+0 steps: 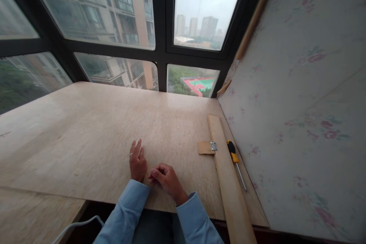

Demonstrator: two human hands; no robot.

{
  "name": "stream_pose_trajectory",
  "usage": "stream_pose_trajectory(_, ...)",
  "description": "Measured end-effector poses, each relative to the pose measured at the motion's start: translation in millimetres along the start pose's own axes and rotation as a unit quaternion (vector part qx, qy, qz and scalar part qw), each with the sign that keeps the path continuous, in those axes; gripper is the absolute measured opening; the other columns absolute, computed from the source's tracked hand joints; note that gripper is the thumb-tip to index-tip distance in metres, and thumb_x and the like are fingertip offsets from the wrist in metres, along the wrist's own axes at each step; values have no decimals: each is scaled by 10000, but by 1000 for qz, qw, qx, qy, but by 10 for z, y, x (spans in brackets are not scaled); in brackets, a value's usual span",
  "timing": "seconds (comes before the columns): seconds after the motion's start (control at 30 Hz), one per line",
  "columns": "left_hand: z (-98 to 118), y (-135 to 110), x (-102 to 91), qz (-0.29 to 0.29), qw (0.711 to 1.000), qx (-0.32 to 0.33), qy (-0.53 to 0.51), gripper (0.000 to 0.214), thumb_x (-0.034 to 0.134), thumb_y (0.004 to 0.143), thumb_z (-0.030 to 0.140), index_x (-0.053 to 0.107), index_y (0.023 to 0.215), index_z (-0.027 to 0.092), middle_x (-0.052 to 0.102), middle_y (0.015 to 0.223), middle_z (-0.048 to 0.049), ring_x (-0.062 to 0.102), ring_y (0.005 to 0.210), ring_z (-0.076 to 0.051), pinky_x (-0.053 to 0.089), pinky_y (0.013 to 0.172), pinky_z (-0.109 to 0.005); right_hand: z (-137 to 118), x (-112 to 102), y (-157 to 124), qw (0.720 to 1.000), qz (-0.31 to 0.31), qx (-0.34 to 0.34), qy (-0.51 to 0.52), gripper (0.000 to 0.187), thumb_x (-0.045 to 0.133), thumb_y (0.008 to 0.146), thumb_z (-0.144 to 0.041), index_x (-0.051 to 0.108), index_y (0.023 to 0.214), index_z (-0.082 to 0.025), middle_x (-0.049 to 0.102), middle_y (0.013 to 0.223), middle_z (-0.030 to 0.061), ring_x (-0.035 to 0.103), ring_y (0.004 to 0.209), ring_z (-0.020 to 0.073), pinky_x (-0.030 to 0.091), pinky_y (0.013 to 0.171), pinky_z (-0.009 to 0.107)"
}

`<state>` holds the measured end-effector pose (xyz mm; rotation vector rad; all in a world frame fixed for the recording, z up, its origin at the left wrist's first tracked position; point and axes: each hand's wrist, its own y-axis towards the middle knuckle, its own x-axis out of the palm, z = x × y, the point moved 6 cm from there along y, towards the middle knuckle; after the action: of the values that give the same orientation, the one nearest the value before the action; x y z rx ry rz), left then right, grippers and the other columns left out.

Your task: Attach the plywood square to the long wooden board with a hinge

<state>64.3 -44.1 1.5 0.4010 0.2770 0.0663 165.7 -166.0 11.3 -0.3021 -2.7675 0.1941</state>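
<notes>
Near the front edge of the wood-grain countertop, my left hand has its fingers stretched out and a ring on one of them. Just right of it, my right hand is closed, thumb against curled fingers; whatever may be inside is hidden. Further right lies a long wooden board, its near end reaching past the counter edge. A small metal hinge joins the board to a short wooden piece. Between board and wall rests a yellow-and-black screwdriver, its shaft toward me.
A wall with flowered paper borders the right side. Dark window frames rise behind the counter. At the lower left are a lower wooden surface and a white cable beside my left sleeve.
</notes>
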Motion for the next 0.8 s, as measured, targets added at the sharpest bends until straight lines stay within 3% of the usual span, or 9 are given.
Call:
stream_pose_trajectory(0.1, 43, -3, 14, -3, 1000, 16, 19, 435, 442, 910, 258, 617, 1291, 142, 493, 1459, -160, 372, 1419, -273, 263, 1195, -472, 7, -4, -1, 1000, 1, -7, 4, 468, 723, 684, -629, 619, 692, -173, 681, 681, 2, 598, 582, 117, 474, 598, 251)
stream_pose_trajectory(0.27, 26, -34, 42, -26, 996, -79, -35, 535, 515, 820, 226, 575, 1343, 135, 548, 1414, -149, 517, 1310, -280, 389, 1126, -464, 16, -17, -33, 1000, 13, -25, -1, 430, 723, 705, -592, 660, 700, -167, 674, 656, 0, 595, 573, 115, 482, 615, 255)
stream_pose_trajectory(0.4, 118, -36, 28, -33, 994, -99, -30, 388, 580, 821, 400, 726, 1075, 145, 697, 1201, -131, 626, 1171, -287, 457, 1062, -458, 25, -23, -165, 998, 57, -33, -17, 367, 788, 652, -532, 715, 687, -174, 674, 631, -2, 601, 594, 129, 478, 624, 261)
stream_pose_trajectory(0.5, 188, -37, 48, -61, 994, -86, -32, 342, 608, 803, 455, 759, 903, 165, 743, 1085, -105, 678, 1070, -272, 490, 1027, -435, -21, -6, -386, 994, 88, -61, -15, 301, 829, 629, -480, 754, 674, -193, 722, 737, 30, 656, 709, 168, 502, 686, 283)
stream_pose_trajectory(0.6, 222, -52, 60, -78, 993, -79, -41, 316, 653, 774, 456, 771, 870, 179, 750, 1062, -92, 695, 1029, -265, 508, 1006, -421, -144, 10, -706, 991, 102, -86, -21, 226, 838, 656, -434, 780, 697, -220, 737, 807, 42, 684, 797, 194, 514, 730, 295)
stream_pose_trajectory(0.7, 244, -69, 51, -79, 992, -81, -50, 296, 695, 744, 452, 777, 832, 182, 753, 1043, -89, 702, 1004, -265, 527, 982, -418, -356, -21, -1074, 990, 89, -90, -62, 164, 833, 689, -401, 791, 716, -244, 741, 810, 38, 687, 787, 189, 513, 714, 290)
stream_pose_trajectory(0.8, 252, -78, 45, -81, 992, -79, -47, 285, 715, 727, 453, 776, 804, 185, 754, 1040, -85, 700, 1009, -269, 525, 985, -423, -636, -187, -1426, 984, 64, -99, -131, 117, 775, 775, -387, 800, 778, -272, 756, 847, 39, 702, 829, 201, 523, 799, 326)
